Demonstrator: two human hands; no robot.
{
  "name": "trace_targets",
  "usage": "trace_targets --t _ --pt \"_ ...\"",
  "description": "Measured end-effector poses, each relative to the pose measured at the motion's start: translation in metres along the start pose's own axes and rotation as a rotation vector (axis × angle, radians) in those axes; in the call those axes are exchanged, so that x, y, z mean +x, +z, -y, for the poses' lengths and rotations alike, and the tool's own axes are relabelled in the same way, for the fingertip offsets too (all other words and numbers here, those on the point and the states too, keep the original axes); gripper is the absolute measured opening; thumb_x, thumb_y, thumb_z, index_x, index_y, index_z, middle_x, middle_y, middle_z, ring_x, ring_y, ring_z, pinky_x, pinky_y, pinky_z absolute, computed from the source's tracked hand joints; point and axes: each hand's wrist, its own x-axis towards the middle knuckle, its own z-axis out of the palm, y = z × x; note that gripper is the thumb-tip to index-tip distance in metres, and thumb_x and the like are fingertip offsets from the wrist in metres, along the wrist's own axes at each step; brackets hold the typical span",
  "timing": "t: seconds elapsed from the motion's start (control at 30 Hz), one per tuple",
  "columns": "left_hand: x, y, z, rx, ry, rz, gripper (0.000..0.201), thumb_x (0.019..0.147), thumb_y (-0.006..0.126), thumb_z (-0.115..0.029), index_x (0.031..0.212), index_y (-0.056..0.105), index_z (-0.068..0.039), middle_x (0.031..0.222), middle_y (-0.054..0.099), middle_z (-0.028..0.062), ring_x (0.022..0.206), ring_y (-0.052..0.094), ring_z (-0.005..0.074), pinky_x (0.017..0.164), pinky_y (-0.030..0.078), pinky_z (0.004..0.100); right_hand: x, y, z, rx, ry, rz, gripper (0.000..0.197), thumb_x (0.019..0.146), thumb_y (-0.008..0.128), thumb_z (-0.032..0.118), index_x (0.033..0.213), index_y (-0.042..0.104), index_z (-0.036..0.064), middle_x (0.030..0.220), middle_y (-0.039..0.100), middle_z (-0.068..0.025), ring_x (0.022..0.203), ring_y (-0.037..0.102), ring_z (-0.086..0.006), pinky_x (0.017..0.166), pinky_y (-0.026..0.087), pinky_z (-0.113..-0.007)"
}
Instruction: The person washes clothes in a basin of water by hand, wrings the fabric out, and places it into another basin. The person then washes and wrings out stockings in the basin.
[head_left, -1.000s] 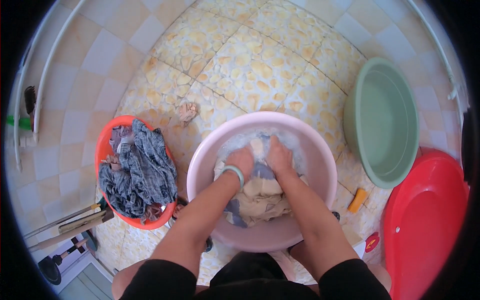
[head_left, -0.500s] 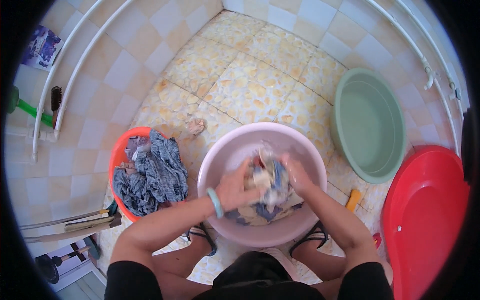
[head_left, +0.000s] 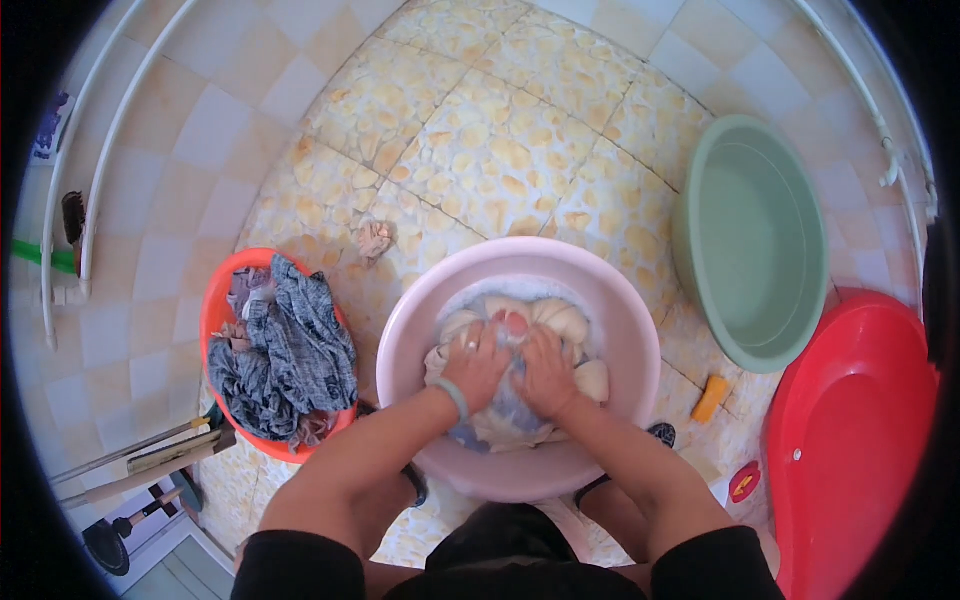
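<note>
Wet beige-and-blue cloth (head_left: 503,418) sat bunched in suds (head_left: 460,300) inside pink basin (head_left: 628,390); left hand (head_left: 480,362) and right hand (head_left: 546,374) on it, fingers (head_left: 492,343) part-spread, actual grip couldn't be told. Orange basin (head_left: 209,318), left, held grey clothes (head_left: 300,340); green basin (head_left: 694,265) stood right.

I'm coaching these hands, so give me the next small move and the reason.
Probably press the left hand and right hand down into the beige cloth: both lie close together over the bundle inside the pink basin, and its folds bulge around them.
</note>
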Motion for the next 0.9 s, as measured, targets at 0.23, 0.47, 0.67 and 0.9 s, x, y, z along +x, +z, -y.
trace_targets --t 0.23,0.47,0.67,0.9 --pt "0.069 -0.011 0.032 -0.238 -0.341 0.120 0.024 0.082 0.045 -0.012 0.102 0.056 -0.003 0.120 0.048 0.0247 0.099 0.056 0.0371 0.083 0.046 0.0437 0.106 -0.031 -0.014 0.034 0.431 0.632 0.040 0.081 0.053 0.027 0.112 0.051 0.0035 0.118 0.052 -0.0208 0.108 0.049 -0.0379 0.087 0.042 -0.043" --pt "0.071 -0.022 0.040 -0.528 -0.459 -0.017 0.041 0.070 0.062 -0.016 0.107 0.054 0.001 0.103 0.059 0.0220 0.099 0.057 0.0326 0.085 0.046 0.0385 0.098 -0.016 -0.023 0.105 0.488 0.178 0.043 0.084 0.052 0.032 0.116 0.051 0.0027 0.114 0.055 -0.0202 0.107 0.053 -0.0338 0.090 0.040 -0.040" --pt "-0.018 -0.085 0.009 -0.920 -0.252 -0.128 0.059 0.064 0.072 -0.028 0.112 0.050 -0.001 0.109 0.055 0.0215 0.101 0.055 0.0337 0.089 0.043 0.0365 0.034 -0.075 0.003 0.834 0.215 0.014 0.041 0.087 0.052 0.031 0.114 0.050 0.0000 0.114 0.055 -0.0194 0.105 0.053 -0.0325 0.091 0.039 -0.037" --pt "-0.064 -0.046 -0.035 -0.160 0.114 0.180 0.056 0.073 0.063 -0.031 0.120 0.047 -0.007 0.135 0.033 0.0188 0.122 0.035 0.0383 0.096 0.031 0.0550 -0.058 -0.042 0.035 0.102 -0.046 0.094 0.037 0.082 0.050 0.025 0.114 0.053 0.0063 0.108 0.053 -0.0134 0.105 0.047 -0.0295 0.089 0.034 -0.047"
